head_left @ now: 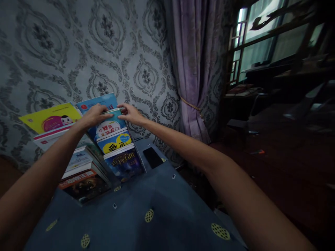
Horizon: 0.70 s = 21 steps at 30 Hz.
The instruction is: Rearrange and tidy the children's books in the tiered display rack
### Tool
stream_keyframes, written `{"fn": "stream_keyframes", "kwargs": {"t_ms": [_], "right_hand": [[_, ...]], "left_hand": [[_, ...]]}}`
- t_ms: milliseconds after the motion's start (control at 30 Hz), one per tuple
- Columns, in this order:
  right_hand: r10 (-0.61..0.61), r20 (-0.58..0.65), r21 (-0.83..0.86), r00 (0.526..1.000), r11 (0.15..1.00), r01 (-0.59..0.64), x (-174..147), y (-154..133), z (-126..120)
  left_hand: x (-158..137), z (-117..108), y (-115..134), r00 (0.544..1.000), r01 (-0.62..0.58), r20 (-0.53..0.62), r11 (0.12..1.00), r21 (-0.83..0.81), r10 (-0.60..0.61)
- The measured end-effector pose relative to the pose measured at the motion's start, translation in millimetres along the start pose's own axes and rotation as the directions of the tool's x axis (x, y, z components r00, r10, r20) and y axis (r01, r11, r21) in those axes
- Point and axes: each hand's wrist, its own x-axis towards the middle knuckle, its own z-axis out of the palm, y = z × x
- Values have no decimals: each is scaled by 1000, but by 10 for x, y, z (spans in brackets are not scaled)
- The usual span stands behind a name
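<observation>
Two rows of upright books stand against the wall. In the right row, a teal picture book (pixel 112 124) has a white title patch on its cover. My left hand (pixel 96 114) lies over its top left edge, fingers bent onto it. At the top right corner my right hand (pixel 131 114) pinches it between thumb and fingers. Behind it rises a taller blue book (pixel 90 103). In front stand a yellow-and-blue book (pixel 115 141) and a dark blue book (pixel 124 162). My left forearm partly hides the left row, with a yellow book (pixel 52 116) at its back.
Lower in the left row is a book with an orange-topped dark cover (pixel 86 184). A black phone (pixel 152 157) lies right of the books on the blue patterned tablecloth (pixel 167 202). Past the table's right edge hang a tied purple curtain (pixel 192 76) and a dark room with shelving.
</observation>
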Motion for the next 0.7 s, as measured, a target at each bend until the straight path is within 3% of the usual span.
{"fn": "stream_keyframes", "kwargs": {"t_ms": [133, 400, 567, 700], "right_hand": [[80, -45, 32, 996, 996, -78, 2, 61, 44], [120, -67, 159, 991, 981, -108, -39, 54, 31], [240, -164, 225, 957, 953, -201, 74, 17, 27], [199, -172, 139, 965, 975, -176, 268, 20, 41]], "left_hand": [[-45, 40, 47, 999, 38, -3, 994, -107, -38], [-49, 122, 5, 996, -1, -93, 989, -149, -13], [-61, 161, -39, 991, -60, -120, 995, -75, 50], [-150, 197, 0, 985, -83, -147, 995, 64, 91]]}}
